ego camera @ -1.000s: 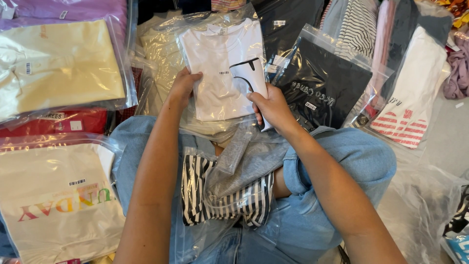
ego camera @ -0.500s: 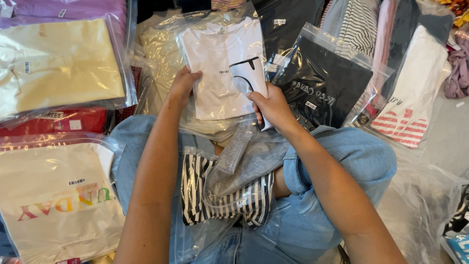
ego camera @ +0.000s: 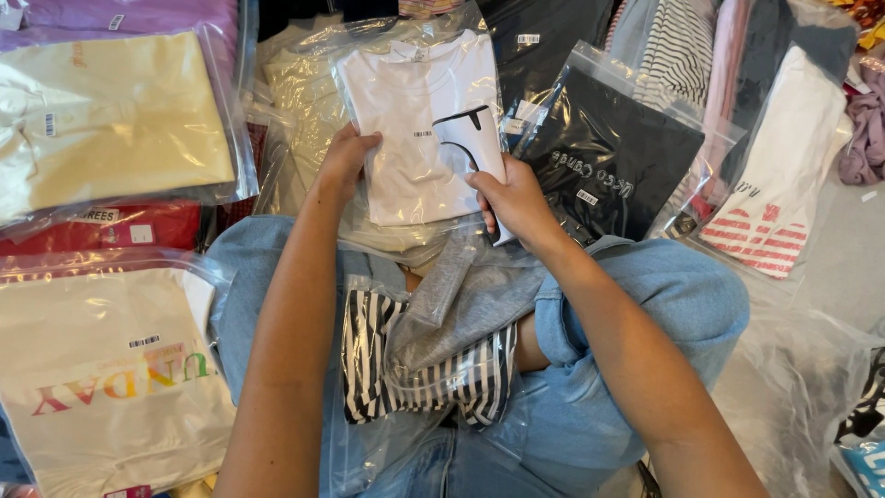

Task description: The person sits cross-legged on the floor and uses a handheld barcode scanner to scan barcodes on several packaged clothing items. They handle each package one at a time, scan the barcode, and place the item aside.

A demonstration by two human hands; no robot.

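— Where is the bagged white T-shirt (ego camera: 415, 138) sitting?

— Straight ahead of the person, just past the knees, lying on a heap of other clear bags. Its long axis runs away from the body, collar at the far end.

— And the hands?

— Both are on it. The left hand (ego camera: 346, 157) grips the near left edge, fingers curled around the plastic. The right hand (ego camera: 516, 198) clamps the near right corner, fingers closed over the bag's edge and a black-trimmed white piece there. Neither hand is nearer; they flank it evenly.

— What is in the other bags?

— Each clear bag holds one folded garment. A black T-shirt bag (ego camera: 608, 166) lies just to the right, touching the white one. A cream shirt bag (ego camera: 111, 120) is well to the left, and a white printed T-shirt bag (ego camera: 101, 387) lies beside the left knee.

— In the lap?

— A black-and-white striped top (ego camera: 415, 387) in plastic, with a grey garment (ego camera: 470, 304) across it, resting on the denim-clad legs (ego camera: 645, 304).
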